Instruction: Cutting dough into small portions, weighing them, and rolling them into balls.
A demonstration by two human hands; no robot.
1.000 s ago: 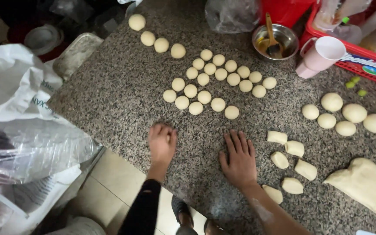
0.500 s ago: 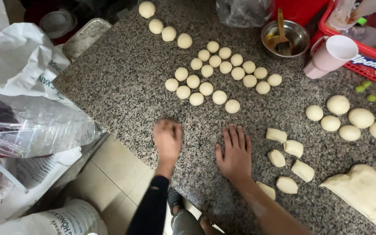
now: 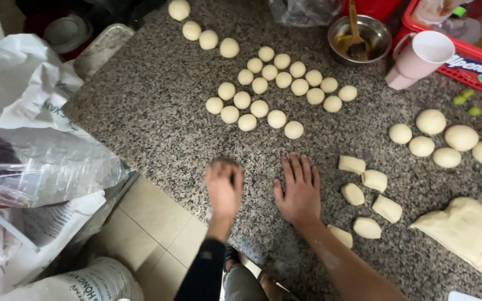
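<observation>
Dough piece, perhaps, under blurred left hand [image 3: 224,187]; right hand [image 3: 298,189] flat.

At the far edge of the speckled granite bench [image 3: 157,111] stands a steel bowl [image 3: 375,30] with a brush [image 3: 355,33] in it, beside a tilted pink cup [image 3: 417,58] and a red crate [image 3: 470,61]. Clear and white plastic bags [image 3: 34,150] pile up at the left, above a tiled floor [image 3: 152,234].

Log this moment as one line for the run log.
left hand: cupped on granite counter, blurred | right hand: flat, fingers spread | nearest: cut dough pieces | beyond: rolled dough balls
</observation>
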